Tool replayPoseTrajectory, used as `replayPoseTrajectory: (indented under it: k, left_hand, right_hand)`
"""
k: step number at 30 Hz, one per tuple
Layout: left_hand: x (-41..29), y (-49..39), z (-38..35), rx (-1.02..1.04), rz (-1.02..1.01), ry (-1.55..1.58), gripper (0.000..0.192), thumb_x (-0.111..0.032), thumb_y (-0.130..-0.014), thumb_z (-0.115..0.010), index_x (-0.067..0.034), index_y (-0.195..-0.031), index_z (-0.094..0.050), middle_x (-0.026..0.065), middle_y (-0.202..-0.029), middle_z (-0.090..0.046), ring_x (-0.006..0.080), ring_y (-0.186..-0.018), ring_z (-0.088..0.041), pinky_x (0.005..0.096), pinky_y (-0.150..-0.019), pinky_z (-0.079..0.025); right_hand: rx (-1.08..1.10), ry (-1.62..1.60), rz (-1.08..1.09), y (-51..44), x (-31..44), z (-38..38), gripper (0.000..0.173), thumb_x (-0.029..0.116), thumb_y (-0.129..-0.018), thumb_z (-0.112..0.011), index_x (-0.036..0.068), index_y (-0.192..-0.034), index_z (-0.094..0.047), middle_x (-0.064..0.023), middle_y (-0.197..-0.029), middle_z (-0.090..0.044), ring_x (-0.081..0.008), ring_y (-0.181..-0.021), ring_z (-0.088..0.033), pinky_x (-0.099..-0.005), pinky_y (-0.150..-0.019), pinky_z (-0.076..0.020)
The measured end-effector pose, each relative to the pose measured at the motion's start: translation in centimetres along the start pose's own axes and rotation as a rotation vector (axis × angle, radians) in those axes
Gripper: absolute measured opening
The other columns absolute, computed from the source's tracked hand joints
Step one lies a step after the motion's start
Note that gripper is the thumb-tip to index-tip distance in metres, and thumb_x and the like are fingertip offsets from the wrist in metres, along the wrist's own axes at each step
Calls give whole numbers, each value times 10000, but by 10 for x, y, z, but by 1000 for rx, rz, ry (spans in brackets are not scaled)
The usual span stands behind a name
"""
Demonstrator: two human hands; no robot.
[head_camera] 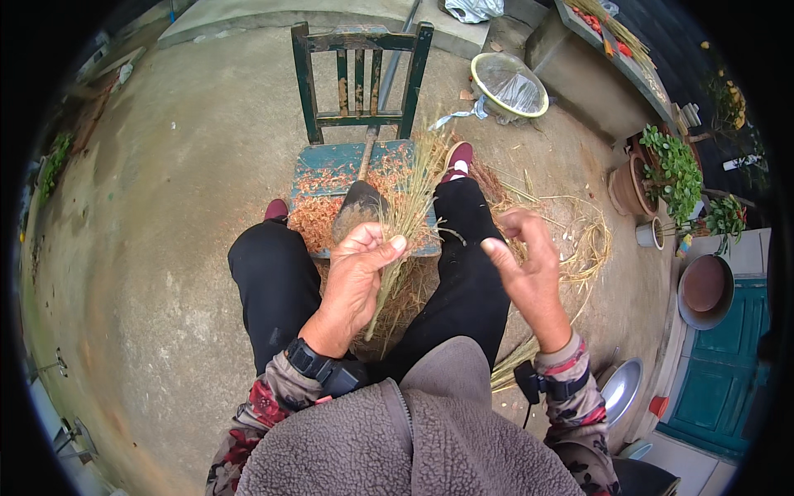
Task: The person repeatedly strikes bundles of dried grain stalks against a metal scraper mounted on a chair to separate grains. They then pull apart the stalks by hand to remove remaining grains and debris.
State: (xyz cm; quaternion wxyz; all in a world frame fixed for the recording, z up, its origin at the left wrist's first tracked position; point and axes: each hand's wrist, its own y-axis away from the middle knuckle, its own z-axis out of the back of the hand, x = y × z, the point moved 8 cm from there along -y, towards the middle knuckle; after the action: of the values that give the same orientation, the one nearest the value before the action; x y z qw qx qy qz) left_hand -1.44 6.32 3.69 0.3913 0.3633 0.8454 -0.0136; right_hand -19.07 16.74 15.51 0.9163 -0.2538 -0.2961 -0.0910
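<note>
My left hand (363, 270) grips a bundle of dry straw-coloured stalks (403, 248), its bushy ends fanning up over the seat of a worn green wooden chair (356, 152). To the right, above my thigh, my right hand (530, 260) is raised with thumb and fingers apart, and nothing shows between them. On the chair seat lies a metal shovel blade (358, 208), its handle running back through the chair's backrest. Reddish-orange husks or grains (313, 217) are scattered around the blade. More stalks and plant debris lie on the ground beneath, between my legs.
Loose straw (586, 245) and reddish seed heads lie on the concrete right of my leg. A plastic-lined basin (510, 85) stands beyond the chair. Potted plants (633, 186), a metal bowl (622, 390) and a round pan (706, 291) line the right side.
</note>
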Motion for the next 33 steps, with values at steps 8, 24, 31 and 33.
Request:
replayPoseTrajectory:
  k: [8, 24, 31, 33]
  left_hand:
    - [4, 4, -18, 64, 54, 298, 95, -33, -912, -661, -68, -978, -602, 41, -986, -652, 132, -941, -607, 313, -879, -476]
    - [-17, 21, -11, 23, -65, -94, 83, -68, -914, -671, -25, -978, -640, 41, -884, -662, 111, -803, -603, 263, -759, -478]
    - [-64, 30, 4, -191, -374, -357, 152, -48, -899, -698, -11, -1032, -635, 23, -919, -652, 78, -812, -591, 230, -780, -471]
    - [-89, 43, -12, -162, -631, -717, 152, -20, -839, -729, -40, -974, -663, 30, -887, -648, 141, -823, -592, 279, -782, -469]
  right_hand:
    - [91, -761, -426, 55, 20, -112, 215, 85, -942, -640, -19, -1107, -550, -73, -890, -631, -117, -761, -622, -266, -680, -517]
    - [218, -852, -610, 44, 26, -93, 123, 119, -980, -600, 12, -923, -577, 18, -706, -557, -39, -630, -505, -214, -572, -410]
    - [264, -835, -607, 46, 24, -83, 101, 102, -966, -601, 20, -909, -581, 24, -691, -545, -38, -600, -488, -211, -553, -385]
    - [256, -840, -599, 47, 22, -84, 129, 137, -965, -610, 49, -876, -578, 23, -679, -550, -34, -589, -470, -201, -542, -348]
